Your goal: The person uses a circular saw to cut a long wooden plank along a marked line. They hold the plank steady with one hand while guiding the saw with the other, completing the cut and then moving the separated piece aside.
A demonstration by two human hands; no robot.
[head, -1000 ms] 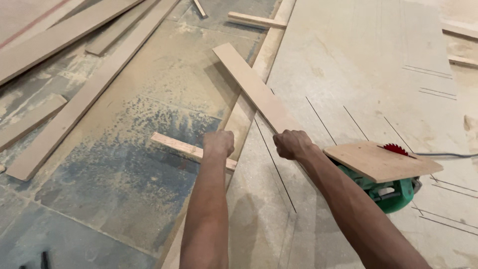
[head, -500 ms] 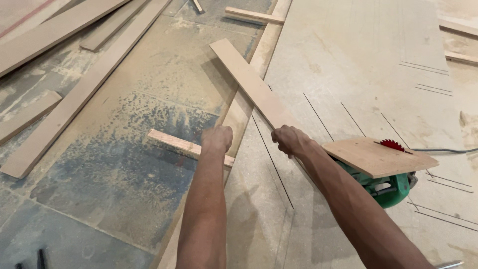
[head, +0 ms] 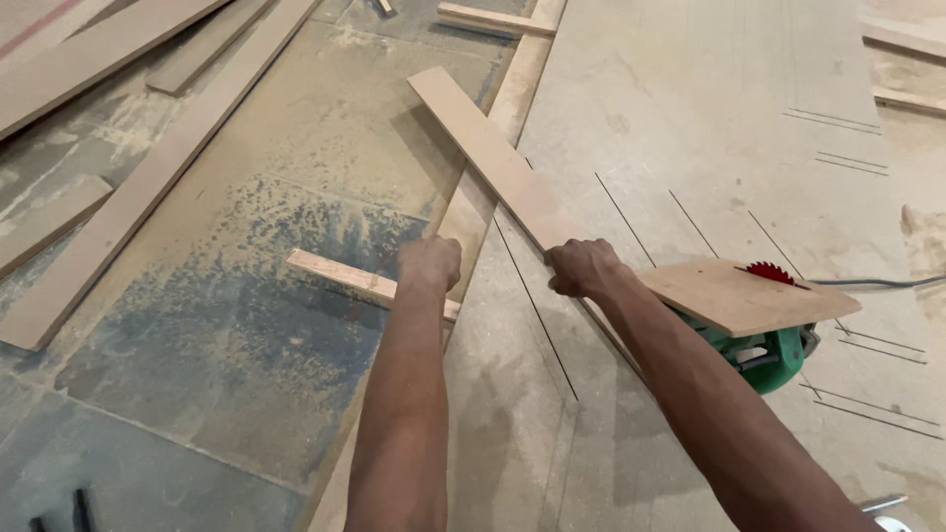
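My right hand [head: 581, 268] is shut on the near end of a long flat board [head: 493, 158]. The board slants away to the upper left, over the edge of a large pale sheet [head: 690, 118]. My left hand [head: 431, 264] is a closed fist at the sheet's left edge. It sits above a narrow edge strip [head: 473, 212] and the end of a short light batten [head: 340, 276]. What its fingers grip is hidden. A green circular saw with a red blade [head: 774, 345] rests under a small board piece [head: 739, 294], right beside my right forearm.
Long planks [head: 148, 187] lie on the dusty floor at the left, and sawdust covers the concrete. Saw cuts and pencil lines mark the sheet. The saw's cable [head: 877, 284] runs off to the right. More strips lie at the top [head: 493, 20] and top right [head: 902, 39].
Both hands keep their grip and place. The long board and hands have shifted only slightly in view, mostly from head movement.
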